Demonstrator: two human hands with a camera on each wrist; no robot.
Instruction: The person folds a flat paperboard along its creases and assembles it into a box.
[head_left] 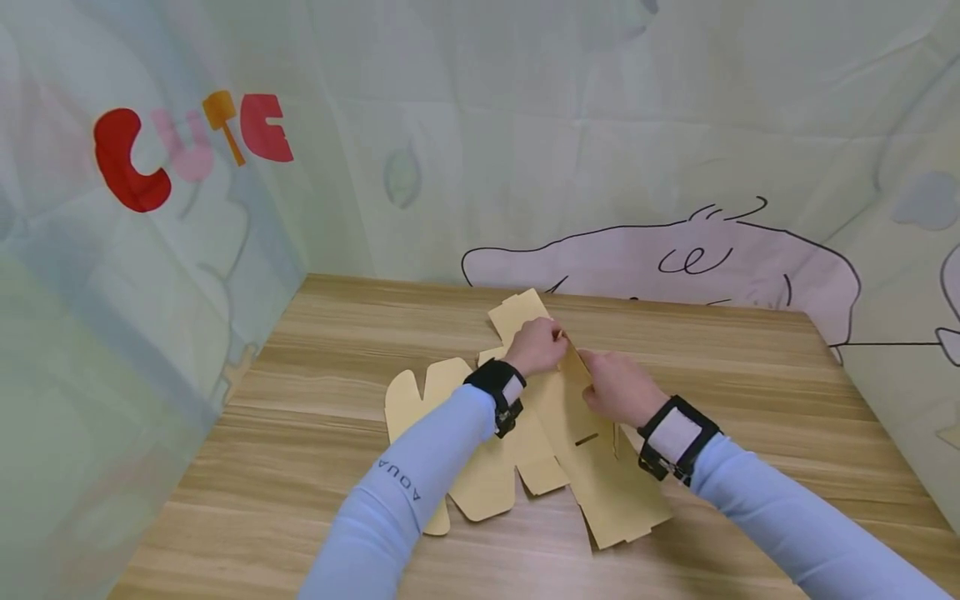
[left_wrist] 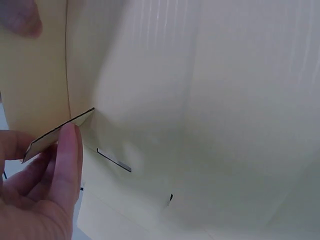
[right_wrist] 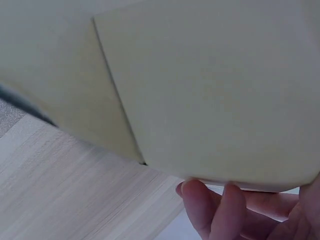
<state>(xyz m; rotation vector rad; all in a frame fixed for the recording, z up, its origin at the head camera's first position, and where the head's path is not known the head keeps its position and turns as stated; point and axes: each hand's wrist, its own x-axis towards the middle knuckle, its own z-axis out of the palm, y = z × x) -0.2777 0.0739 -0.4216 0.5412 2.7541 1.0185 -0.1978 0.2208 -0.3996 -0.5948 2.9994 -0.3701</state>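
Observation:
A tan die-cut cardboard blank [head_left: 480, 483] lies on the wooden table, with rounded flaps at its left and a long panel [head_left: 615, 500] at its right. At the panel's far part, my left hand [head_left: 536, 346] pinches a small raised tab [left_wrist: 82, 118] between thumb and fingers, close to a narrow slit [left_wrist: 114, 160]. Just to its right, my right hand [head_left: 624, 387] grips the panel's edge, its fingers [right_wrist: 230, 210] curled under the cardboard. Part of the blank is hidden beneath my hands and left forearm.
The wooden table [head_left: 322, 350] reaches back to a printed cloth wall [head_left: 375, 167] with coloured letters and a cartoon figure. Both wrists wear black straps with small devices, the right one a wrist strap [head_left: 678, 437] beside the cardboard.

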